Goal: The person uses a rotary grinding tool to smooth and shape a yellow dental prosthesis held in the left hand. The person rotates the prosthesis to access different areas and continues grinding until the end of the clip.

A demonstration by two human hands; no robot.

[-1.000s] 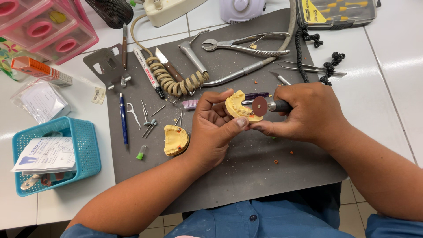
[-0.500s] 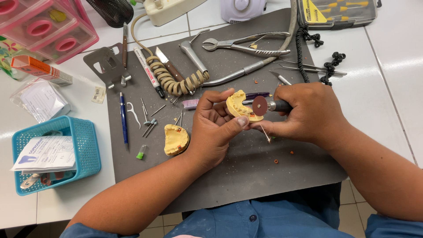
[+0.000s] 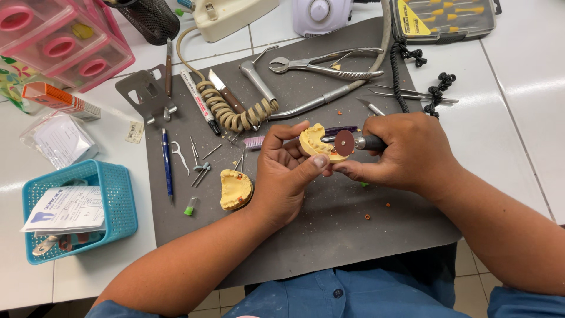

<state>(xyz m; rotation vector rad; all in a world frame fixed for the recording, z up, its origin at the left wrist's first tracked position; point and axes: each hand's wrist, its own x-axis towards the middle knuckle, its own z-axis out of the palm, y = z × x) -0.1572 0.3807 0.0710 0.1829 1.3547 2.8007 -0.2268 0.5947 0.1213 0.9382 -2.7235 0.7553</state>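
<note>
Nothing much has shifted since the earlier pictures: both hands stay locked together over the grey mat, the disc barely changing its angle. Far left of the hands sits a turquoise mesh basket; nearer, a second yellow plaster cast lies just beside the left wrist. The left hand pinches a chalky yellow dental cast. The right hand grips a handpiece whose flat reddish-brown disc touches that cast.
</note>
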